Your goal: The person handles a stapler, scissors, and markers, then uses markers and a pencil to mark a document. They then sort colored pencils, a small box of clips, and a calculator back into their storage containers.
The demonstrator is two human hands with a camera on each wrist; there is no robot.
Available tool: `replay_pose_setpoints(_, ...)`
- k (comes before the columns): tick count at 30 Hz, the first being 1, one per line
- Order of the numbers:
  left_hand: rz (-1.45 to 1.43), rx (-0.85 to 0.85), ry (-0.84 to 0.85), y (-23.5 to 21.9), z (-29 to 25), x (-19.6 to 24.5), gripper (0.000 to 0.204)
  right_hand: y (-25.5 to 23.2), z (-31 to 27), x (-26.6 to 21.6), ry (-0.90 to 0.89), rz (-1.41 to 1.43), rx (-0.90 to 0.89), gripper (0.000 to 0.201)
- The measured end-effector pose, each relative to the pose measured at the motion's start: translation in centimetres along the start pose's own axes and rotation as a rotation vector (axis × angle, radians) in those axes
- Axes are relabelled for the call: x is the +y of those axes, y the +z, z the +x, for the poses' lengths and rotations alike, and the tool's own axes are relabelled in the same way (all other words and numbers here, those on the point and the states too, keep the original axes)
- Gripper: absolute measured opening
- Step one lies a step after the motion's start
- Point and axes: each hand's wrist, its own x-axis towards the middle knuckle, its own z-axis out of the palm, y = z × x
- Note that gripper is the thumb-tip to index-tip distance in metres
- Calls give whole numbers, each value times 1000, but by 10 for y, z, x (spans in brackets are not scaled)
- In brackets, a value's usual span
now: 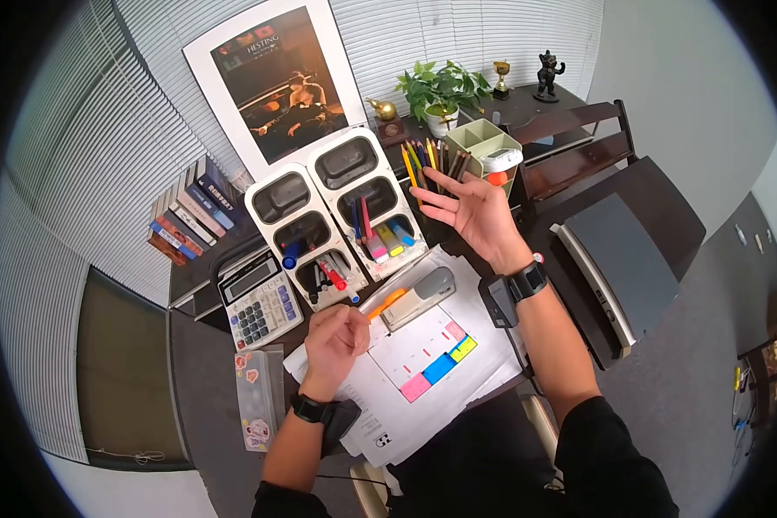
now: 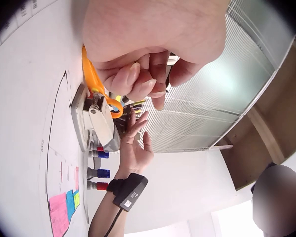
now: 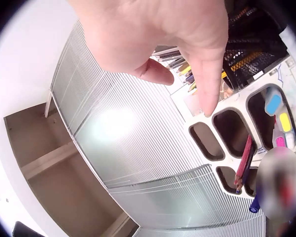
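My right hand (image 1: pixel 483 216) is held up with its fingers spread, beside upright coloured pencils (image 1: pixel 409 164) in a black mesh holder (image 3: pixel 246 61). Nothing shows in its grasp. The left hand (image 1: pixel 335 341) hangs low over the papers (image 1: pixel 375 401), fingers loosely curled and holding nothing visible. Close by it lie scissors with orange handles (image 2: pixel 91 74) and a grey-and-white stapler (image 1: pixel 419 298). Pink, blue and yellow coloured blocks (image 1: pixel 440 369) mark the top sheet. Behind stands a white organizer (image 1: pixel 305 168) with pencils, highlighters (image 1: pixel 392 242) and markers (image 1: pixel 332 273) in its compartments.
A calculator (image 1: pixel 259 315) and a clear stickered case (image 1: pixel 255 401) lie at the left, with books (image 1: pixel 194 207) behind. A framed poster (image 1: pixel 276 86), a potted plant (image 1: pixel 440 86) and a green divided box (image 1: pixel 470 134) stand at the back. A dark flat machine (image 1: pixel 600 268) sits right.
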Motion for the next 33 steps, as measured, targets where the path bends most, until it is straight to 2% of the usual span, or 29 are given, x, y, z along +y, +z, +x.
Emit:
replay_pose_setpoints(4,5,16,-4,0,-1,-1,39,3,-1,1,-25,-25,4,14)
replay_pose_setpoints(6,-2,14,-10,1,-1,0,39,1,0,2,-43,-79,42,39)
replay_pose_setpoints(10,3,6,-5,0,0,0,38,4,-1,1,-35,-89,86,38)
replay_pose_setpoints(15,6,-4,-3,2,-1,0,38,10,-2,5,-61,-471,201,27)
replay_pose_setpoints(16,9,-8,0,2,-1,0,38,13,-2,8,-118,-517,223,25)
replay_pose_setpoints(19,-11,16,-8,2,-1,-1,38,11,-1,11,-183,-654,164,26)
replay_pose_setpoints(25,15,-9,5,6,-2,2,38,9,-4,-1,-362,-636,200,27)
replay_pose_setpoints(29,22,-12,8,8,-1,3,38,9,-7,-13,-355,-603,226,27)
replay_pose_setpoints(31,116,59,-38,12,-2,5,44,11,-7,-15,-365,-574,247,29)
replay_pose_setpoints(33,128,55,-27,11,-1,5,44,11,-11,-20,-317,-640,256,30)
